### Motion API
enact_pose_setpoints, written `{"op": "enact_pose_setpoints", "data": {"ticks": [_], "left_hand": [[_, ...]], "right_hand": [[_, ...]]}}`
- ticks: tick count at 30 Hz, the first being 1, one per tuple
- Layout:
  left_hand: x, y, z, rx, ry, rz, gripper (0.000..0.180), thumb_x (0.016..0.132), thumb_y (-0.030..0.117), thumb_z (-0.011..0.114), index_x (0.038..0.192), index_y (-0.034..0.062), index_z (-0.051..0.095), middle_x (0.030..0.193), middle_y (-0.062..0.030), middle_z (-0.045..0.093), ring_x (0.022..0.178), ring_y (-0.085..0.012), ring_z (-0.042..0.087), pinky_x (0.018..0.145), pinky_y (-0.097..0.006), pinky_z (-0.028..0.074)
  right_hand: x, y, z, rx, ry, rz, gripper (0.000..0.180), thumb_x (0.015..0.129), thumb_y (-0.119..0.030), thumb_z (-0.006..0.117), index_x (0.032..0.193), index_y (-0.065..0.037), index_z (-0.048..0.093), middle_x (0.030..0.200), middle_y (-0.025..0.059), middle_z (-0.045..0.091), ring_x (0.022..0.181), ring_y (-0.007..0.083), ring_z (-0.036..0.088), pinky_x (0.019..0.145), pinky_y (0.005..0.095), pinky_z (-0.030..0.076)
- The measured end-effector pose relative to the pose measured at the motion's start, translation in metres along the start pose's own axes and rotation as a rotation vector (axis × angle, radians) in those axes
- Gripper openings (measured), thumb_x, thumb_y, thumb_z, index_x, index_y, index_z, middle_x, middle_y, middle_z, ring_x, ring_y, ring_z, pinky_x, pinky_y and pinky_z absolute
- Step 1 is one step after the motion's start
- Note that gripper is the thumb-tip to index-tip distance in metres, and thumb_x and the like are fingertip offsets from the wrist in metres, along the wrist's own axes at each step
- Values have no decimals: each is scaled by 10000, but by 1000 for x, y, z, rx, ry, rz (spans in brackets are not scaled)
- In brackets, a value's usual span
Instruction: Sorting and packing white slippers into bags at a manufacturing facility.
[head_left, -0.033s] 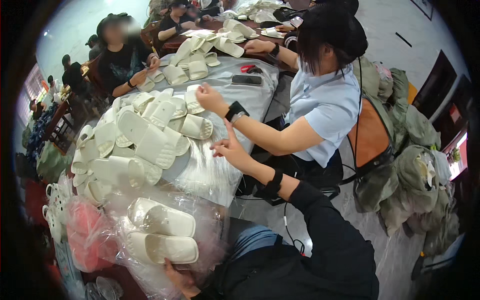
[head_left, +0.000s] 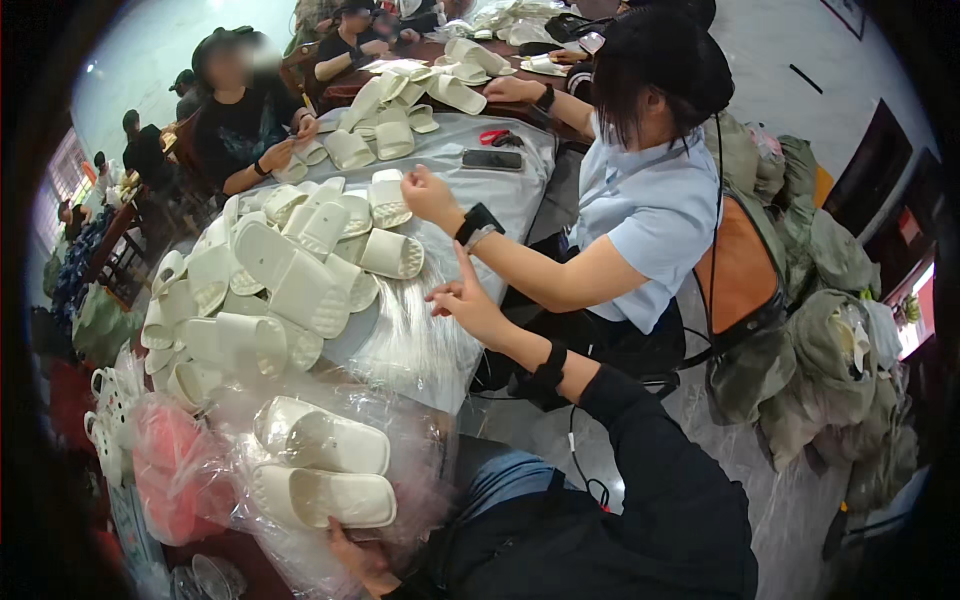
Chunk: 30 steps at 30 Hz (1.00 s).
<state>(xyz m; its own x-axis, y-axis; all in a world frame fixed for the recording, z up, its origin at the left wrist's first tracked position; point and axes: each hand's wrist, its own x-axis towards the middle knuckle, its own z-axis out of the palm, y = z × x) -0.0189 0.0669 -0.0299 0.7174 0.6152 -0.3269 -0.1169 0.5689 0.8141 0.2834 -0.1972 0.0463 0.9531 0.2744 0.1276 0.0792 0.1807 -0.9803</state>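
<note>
A pair of cream slide slippers (head_left: 345,498) lies on crumpled clear plastic bags (head_left: 420,425) near me. At the lower edge of that pair is my left hand (head_left: 362,562), its thumb against the nearer slipper and its other fingers mostly hidden beneath. My right hand (head_left: 472,308) is raised over the table's right side, holding nothing, with the index finger stretched out and the others loosely bent. Its index fingertip comes close to a co-worker's wrist (head_left: 480,222), which wears a black band. A large heap of cream slippers (head_left: 300,270) covers the table beyond.
White strands or thin film (head_left: 420,340) lie beside the heap. A dark phone (head_left: 492,160) and a red item (head_left: 492,137) are farther back. Pink bagged slippers (head_left: 178,480) and white clogs (head_left: 108,420) sit at left. Stuffed sacks (head_left: 835,350) stand at right behind an orange-backed chair (head_left: 740,265).
My right hand has shifted very slightly to the right. The co-worker's near hand has also moved a little to the right. My left hand and the slippers stay in place.
</note>
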Motion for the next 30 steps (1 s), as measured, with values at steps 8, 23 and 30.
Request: {"op": "enact_pose_setpoints", "data": {"ticks": [8, 23, 30], "left_hand": [[2, -4, -4, 15, 25, 39, 382, 926, 271, 491, 1181, -10, 456, 1147, -138, 549, 1024, -238, 556, 862, -355, 461], [2, 2, -16, 29, 20, 9, 388, 919, 277, 508, 1168, -19, 464, 1130, -142, 561, 1000, -236, 570, 829, -350, 478], [8, -2, -17, -35, -5, -35, 361, 923, 248, 500, 1178, -5, 463, 1144, -142, 554, 994, -240, 574, 836, -366, 480]], "right_hand": [[-21, 26, -30, 47, 210, 87, 837, 862, -23, 470, 1435, -192, -116, 964, 121, 592, 756, 155, 598, 701, 270, 477], [2, 27, -3, 68, 35, -134, 722, 868, -17, 463, 1454, -170, 70, 1012, 100, 590, 807, 142, 584, 755, 268, 459], [37, -67, 88, 287, -418, 68, 736, 890, -75, 494, 1461, -195, 45, 999, 89, 619, 832, 123, 579, 790, 261, 469]]}}
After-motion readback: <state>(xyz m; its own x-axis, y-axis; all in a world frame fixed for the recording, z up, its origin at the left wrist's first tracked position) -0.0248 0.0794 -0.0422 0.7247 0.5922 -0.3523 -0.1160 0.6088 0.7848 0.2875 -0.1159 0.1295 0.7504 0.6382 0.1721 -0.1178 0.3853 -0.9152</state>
